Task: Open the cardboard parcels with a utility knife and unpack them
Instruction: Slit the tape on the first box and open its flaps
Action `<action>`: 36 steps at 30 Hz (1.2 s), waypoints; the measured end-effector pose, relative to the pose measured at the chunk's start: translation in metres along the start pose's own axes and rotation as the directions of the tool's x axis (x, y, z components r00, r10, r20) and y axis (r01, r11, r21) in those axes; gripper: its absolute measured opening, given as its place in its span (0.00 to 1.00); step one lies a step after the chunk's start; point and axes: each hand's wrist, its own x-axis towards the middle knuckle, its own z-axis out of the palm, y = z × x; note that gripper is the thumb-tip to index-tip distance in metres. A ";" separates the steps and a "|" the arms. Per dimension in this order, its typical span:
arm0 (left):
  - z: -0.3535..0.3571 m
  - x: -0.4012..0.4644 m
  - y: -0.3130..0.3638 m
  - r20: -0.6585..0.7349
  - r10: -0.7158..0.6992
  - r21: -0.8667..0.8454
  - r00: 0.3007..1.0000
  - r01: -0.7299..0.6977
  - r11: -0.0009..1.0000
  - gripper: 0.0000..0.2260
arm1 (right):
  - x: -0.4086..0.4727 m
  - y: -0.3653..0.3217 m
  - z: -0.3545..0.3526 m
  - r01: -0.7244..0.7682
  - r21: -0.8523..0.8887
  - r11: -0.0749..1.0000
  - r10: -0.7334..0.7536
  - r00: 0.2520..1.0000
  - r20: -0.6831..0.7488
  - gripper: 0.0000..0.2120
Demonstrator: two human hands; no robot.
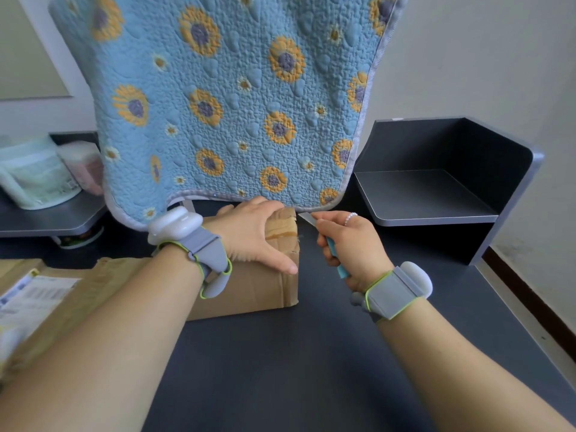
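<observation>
The left hand (252, 235) presses flat on the box (265, 282), which looks still closed. The right hand (349, 244) grips the knife (311, 221), blade near the taped corner; cutting is just starting, unpacking remains.

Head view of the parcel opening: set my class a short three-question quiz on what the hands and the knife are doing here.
1. True or false: the left hand rests on top of the cardboard parcel.
2. Which hand grips the utility knife? A) left hand B) right hand C) neither
3. Fill in: the knife's blade is beside the parcel's far ____ corner, where brown tape runs.

Key: 1 true; 2 B; 3 right.
</observation>
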 end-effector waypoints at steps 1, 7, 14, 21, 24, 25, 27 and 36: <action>0.000 -0.001 0.000 -0.009 0.003 -0.009 1.000 -0.003 1.000 0.52 | 0.001 0.000 0.000 0.000 0.003 1.000 0.000 1.000 -0.016 0.10; 0.001 -0.001 -0.002 -0.049 0.018 -0.068 0.999 -0.021 0.997 0.51 | 0.002 0.002 0.003 -0.016 -0.004 1.000 0.016 1.000 -0.001 0.09; 0.003 -0.001 -0.002 -0.050 0.019 -0.046 0.999 -0.021 0.999 0.51 | 0.000 0.006 0.000 -0.032 0.025 0.999 0.031 0.999 0.037 0.08; 0.005 -0.002 -0.002 -0.060 0.012 -0.002 0.998 -0.012 1.000 0.51 | -0.003 0.009 0.002 -0.006 -0.004 1.000 0.006 1.000 0.022 0.09; 0.005 -0.002 -0.003 -0.059 0.006 0.008 0.998 -0.005 1.000 0.51 | -0.002 0.007 0.003 -0.011 -0.011 1.000 0.011 0.999 0.038 0.09; 0.006 -0.002 -0.003 -0.061 0.006 0.006 0.998 -0.005 1.000 0.51 | -0.002 0.006 0.002 -0.013 -0.011 1.000 0.014 0.999 0.050 0.09; 0.007 -0.002 -0.003 -0.067 0.013 0.000 0.998 -0.013 1.000 0.51 | -0.003 0.004 -0.002 -0.020 -0.021 1.000 0.022 0.996 0.084 0.09; 0.008 -0.002 -0.003 -0.079 0.016 -0.009 0.997 -0.017 1.000 0.50 | -0.006 -0.002 -0.004 0.004 -0.116 0.993 0.006 0.996 0.084 0.09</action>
